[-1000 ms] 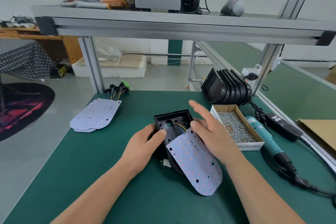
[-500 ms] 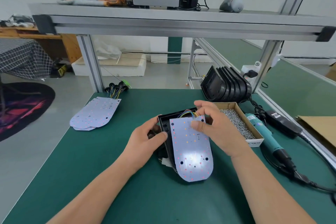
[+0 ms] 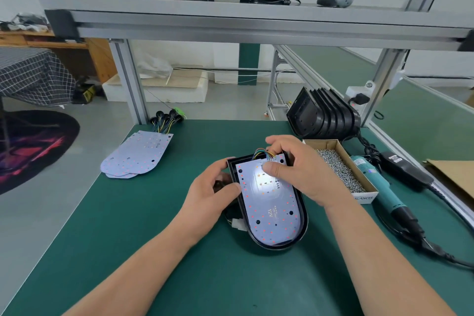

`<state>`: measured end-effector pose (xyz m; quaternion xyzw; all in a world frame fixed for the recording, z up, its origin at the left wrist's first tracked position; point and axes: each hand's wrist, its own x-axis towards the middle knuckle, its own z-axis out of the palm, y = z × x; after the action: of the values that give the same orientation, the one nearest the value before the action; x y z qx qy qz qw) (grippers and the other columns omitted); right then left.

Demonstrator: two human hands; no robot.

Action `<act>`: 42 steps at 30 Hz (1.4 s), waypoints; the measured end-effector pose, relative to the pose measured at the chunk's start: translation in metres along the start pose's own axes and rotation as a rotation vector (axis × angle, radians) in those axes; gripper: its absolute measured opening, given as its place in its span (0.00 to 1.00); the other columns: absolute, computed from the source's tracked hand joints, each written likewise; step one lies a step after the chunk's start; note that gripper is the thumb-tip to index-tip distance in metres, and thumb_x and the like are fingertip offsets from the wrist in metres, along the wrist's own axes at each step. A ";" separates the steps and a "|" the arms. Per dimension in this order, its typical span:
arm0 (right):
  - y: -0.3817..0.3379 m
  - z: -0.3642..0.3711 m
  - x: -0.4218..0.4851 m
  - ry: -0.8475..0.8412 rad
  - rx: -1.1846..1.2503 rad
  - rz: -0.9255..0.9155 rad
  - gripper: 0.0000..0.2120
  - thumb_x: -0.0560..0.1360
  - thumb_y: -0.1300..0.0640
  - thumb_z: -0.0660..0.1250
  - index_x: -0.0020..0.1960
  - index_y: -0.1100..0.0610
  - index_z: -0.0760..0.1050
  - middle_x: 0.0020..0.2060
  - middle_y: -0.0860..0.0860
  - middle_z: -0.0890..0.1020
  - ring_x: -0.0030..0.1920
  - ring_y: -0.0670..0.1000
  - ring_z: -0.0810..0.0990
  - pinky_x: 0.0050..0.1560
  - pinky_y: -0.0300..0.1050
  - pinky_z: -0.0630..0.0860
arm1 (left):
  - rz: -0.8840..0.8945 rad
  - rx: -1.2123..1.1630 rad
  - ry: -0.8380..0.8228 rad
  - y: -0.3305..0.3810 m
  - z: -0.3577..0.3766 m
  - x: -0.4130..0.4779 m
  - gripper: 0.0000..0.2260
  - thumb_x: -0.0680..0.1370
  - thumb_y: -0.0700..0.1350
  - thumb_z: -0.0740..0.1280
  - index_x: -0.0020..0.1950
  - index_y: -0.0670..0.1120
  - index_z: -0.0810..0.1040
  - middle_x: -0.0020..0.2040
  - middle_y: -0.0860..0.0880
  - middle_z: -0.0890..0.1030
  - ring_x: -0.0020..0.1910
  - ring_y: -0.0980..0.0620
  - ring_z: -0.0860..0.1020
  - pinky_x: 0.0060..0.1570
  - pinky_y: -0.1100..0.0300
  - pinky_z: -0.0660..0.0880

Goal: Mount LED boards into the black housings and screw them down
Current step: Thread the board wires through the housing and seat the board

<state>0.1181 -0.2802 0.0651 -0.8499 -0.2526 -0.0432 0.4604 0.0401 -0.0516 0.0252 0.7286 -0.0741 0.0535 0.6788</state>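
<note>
1. The LED board (image 3: 269, 202) lies inside the black housing (image 3: 304, 215), which sits flat on the green surface (image 3: 154, 238). Its rounded end looks seated against the near rim. Its straight end, where the coloured wires (image 3: 264, 154) come off, is under the right hand (image 3: 305, 174).
2. The step in hand, as I judge it, is bedding the board fully. Tuck the wires down behind the far edge so none is trapped, then press evenly until the screw holes line up. Whether they line up yet I cannot tell.
3. The right hand reaches over the housing's far end. Its thumb lies flat on the board's face and its fingers (image 3: 277, 141) curl over the far edge at the wires, so it pinches the board.
4. The left hand (image 3: 207, 197) is at the housing's left side, steadying it. Its fingers curl round the rim and its thumb tip touches the board's left edge.
5. Right of the housing stands the box of screws (image 3: 364, 198), and beyond it lies the electric screwdriver (image 3: 377, 182), neither in hand
</note>
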 end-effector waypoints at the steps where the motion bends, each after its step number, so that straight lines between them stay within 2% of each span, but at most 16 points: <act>1: 0.000 0.002 0.000 0.011 0.002 -0.008 0.10 0.75 0.59 0.78 0.50 0.49 0.79 0.68 0.44 0.77 0.68 0.35 0.73 0.68 0.38 0.66 | -0.002 -0.019 0.010 0.000 0.000 -0.001 0.19 0.76 0.46 0.72 0.65 0.61 0.82 0.51 0.48 0.87 0.52 0.51 0.85 0.51 0.64 0.79; 4: 0.005 0.010 -0.004 0.053 0.070 0.001 0.18 0.76 0.61 0.77 0.61 0.47 0.78 0.66 0.43 0.78 0.66 0.43 0.78 0.69 0.46 0.72 | -0.008 -0.073 0.024 0.004 0.002 -0.003 0.18 0.77 0.48 0.73 0.66 0.58 0.82 0.53 0.46 0.87 0.53 0.49 0.85 0.51 0.64 0.79; 7: 0.012 0.011 -0.009 0.033 0.136 0.046 0.25 0.78 0.58 0.75 0.71 0.43 0.74 0.66 0.39 0.79 0.66 0.45 0.79 0.70 0.49 0.73 | 0.014 -0.153 -0.019 0.007 0.003 -0.003 0.18 0.79 0.44 0.67 0.66 0.60 0.84 0.52 0.45 0.87 0.50 0.51 0.83 0.52 0.66 0.78; 9: 0.015 0.011 -0.011 0.008 0.244 0.107 0.24 0.77 0.54 0.75 0.71 0.42 0.76 0.66 0.38 0.79 0.68 0.44 0.78 0.70 0.47 0.73 | 0.017 -0.151 -0.040 0.006 0.002 -0.003 0.25 0.77 0.40 0.64 0.64 0.66 0.84 0.48 0.43 0.83 0.47 0.49 0.78 0.49 0.66 0.76; 11: 0.016 0.011 -0.014 0.012 0.395 0.173 0.22 0.74 0.52 0.75 0.67 0.44 0.80 0.63 0.42 0.83 0.64 0.45 0.81 0.63 0.43 0.76 | 0.015 -0.089 -0.088 0.004 0.002 -0.001 0.31 0.74 0.37 0.61 0.68 0.67 0.81 0.51 0.44 0.85 0.48 0.48 0.76 0.49 0.61 0.73; 14: 0.019 0.012 -0.017 0.037 0.668 0.241 0.19 0.71 0.57 0.76 0.62 0.53 0.83 0.56 0.52 0.86 0.53 0.51 0.84 0.54 0.45 0.80 | -0.025 0.113 -0.121 0.004 0.001 0.001 0.34 0.71 0.38 0.60 0.74 0.63 0.75 0.55 0.53 0.87 0.48 0.55 0.81 0.50 0.62 0.76; 16: 0.018 0.011 -0.019 0.040 0.781 0.249 0.17 0.71 0.60 0.76 0.59 0.55 0.84 0.50 0.55 0.86 0.46 0.53 0.84 0.48 0.47 0.82 | -0.039 0.363 -0.115 0.006 0.000 0.002 0.32 0.72 0.43 0.61 0.73 0.66 0.72 0.55 0.61 0.85 0.51 0.59 0.82 0.55 0.54 0.79; 18: 0.017 0.010 -0.020 0.063 0.860 0.245 0.15 0.71 0.62 0.75 0.57 0.54 0.85 0.47 0.55 0.86 0.43 0.53 0.85 0.44 0.47 0.83 | -0.015 0.619 -0.158 0.008 0.000 0.001 0.26 0.75 0.49 0.63 0.70 0.71 0.70 0.53 0.66 0.82 0.51 0.62 0.81 0.53 0.55 0.79; 20: 0.016 0.008 -0.021 0.078 0.923 0.253 0.14 0.71 0.63 0.74 0.56 0.54 0.85 0.45 0.55 0.86 0.40 0.54 0.85 0.41 0.47 0.83 | 0.030 0.745 -0.184 0.007 0.003 0.001 0.20 0.77 0.49 0.64 0.64 0.71 0.71 0.51 0.65 0.81 0.50 0.63 0.79 0.48 0.57 0.77; 21: 0.016 0.006 -0.022 0.084 0.945 0.260 0.14 0.70 0.63 0.74 0.56 0.55 0.85 0.45 0.55 0.85 0.39 0.54 0.85 0.41 0.47 0.83 | 0.046 0.779 -0.171 0.004 0.003 0.002 0.19 0.79 0.48 0.64 0.65 0.69 0.74 0.51 0.63 0.80 0.51 0.61 0.79 0.49 0.56 0.77; 24: 0.016 0.004 -0.024 0.123 0.978 0.276 0.15 0.69 0.63 0.73 0.55 0.55 0.85 0.45 0.57 0.85 0.38 0.55 0.85 0.40 0.47 0.83 | 0.048 0.816 -0.042 -0.008 0.001 0.007 0.19 0.82 0.40 0.65 0.68 0.59 0.82 0.55 0.59 0.81 0.58 0.55 0.79 0.60 0.56 0.76; 27: 0.016 0.005 -0.026 0.139 0.982 0.265 0.14 0.69 0.63 0.73 0.54 0.55 0.84 0.47 0.58 0.84 0.39 0.56 0.85 0.41 0.48 0.83 | 0.050 0.831 0.073 -0.014 -0.001 0.009 0.17 0.83 0.37 0.65 0.66 0.54 0.84 0.57 0.56 0.82 0.58 0.52 0.80 0.61 0.57 0.76; 30: 0.016 0.006 -0.026 0.136 0.967 0.257 0.14 0.71 0.63 0.74 0.55 0.55 0.83 0.46 0.58 0.85 0.40 0.56 0.85 0.41 0.48 0.83 | 0.040 0.935 0.104 -0.018 -0.007 0.012 0.16 0.85 0.41 0.63 0.68 0.53 0.83 0.58 0.54 0.79 0.58 0.48 0.79 0.58 0.51 0.77; 34: 0.016 0.007 -0.025 0.182 0.896 0.224 0.13 0.71 0.63 0.74 0.55 0.54 0.83 0.44 0.55 0.86 0.40 0.53 0.85 0.40 0.46 0.82 | -0.021 1.112 0.096 -0.017 -0.009 0.011 0.18 0.87 0.50 0.59 0.76 0.56 0.77 0.66 0.54 0.74 0.64 0.46 0.72 0.65 0.48 0.72; 38: 0.018 0.006 -0.025 0.180 0.808 0.226 0.13 0.71 0.61 0.75 0.55 0.54 0.83 0.47 0.54 0.86 0.43 0.53 0.85 0.42 0.47 0.82 | 0.116 0.997 0.183 -0.011 -0.001 0.007 0.19 0.84 0.48 0.63 0.76 0.54 0.77 0.69 0.49 0.70 0.67 0.45 0.66 0.67 0.45 0.71; 42: 0.019 0.005 -0.026 0.176 0.775 0.252 0.13 0.71 0.61 0.76 0.55 0.53 0.83 0.46 0.55 0.86 0.42 0.55 0.85 0.42 0.49 0.82 | 0.273 1.078 0.179 -0.004 0.001 0.002 0.19 0.81 0.51 0.63 0.70 0.49 0.83 0.65 0.50 0.77 0.68 0.43 0.72 0.71 0.41 0.69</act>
<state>0.1040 -0.2950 0.0399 -0.6313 -0.1037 0.0392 0.7676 0.0431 -0.0526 0.0219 0.9488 -0.0722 0.2329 0.2010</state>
